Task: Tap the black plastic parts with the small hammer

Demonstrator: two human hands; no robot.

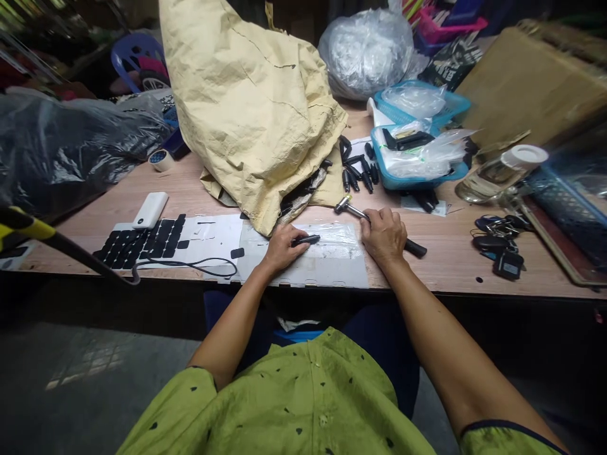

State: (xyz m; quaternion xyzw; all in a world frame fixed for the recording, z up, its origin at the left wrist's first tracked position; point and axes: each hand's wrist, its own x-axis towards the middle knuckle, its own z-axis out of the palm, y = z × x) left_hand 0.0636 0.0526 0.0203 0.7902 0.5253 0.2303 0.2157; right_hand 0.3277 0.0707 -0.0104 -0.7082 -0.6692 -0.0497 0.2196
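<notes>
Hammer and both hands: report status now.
Right hand gripping hammer. Left hand holding small black part over taped sheet. Tan sack close beyond left hand.

Left fingers (291,234) hide one end of black piece (311,239), right fingers (379,221) cover middle of hammer (356,212), sack (251,95) at 12 o'clock cropped by top edge, plastic bag (71,151) at 10 o'clock cropped by left edge.

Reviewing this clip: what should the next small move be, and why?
Probably bring the hammer over the black cylindrical part: the left hand holds that part at the taped board, while the right hand grips the hammer, its head off to one side.
</notes>
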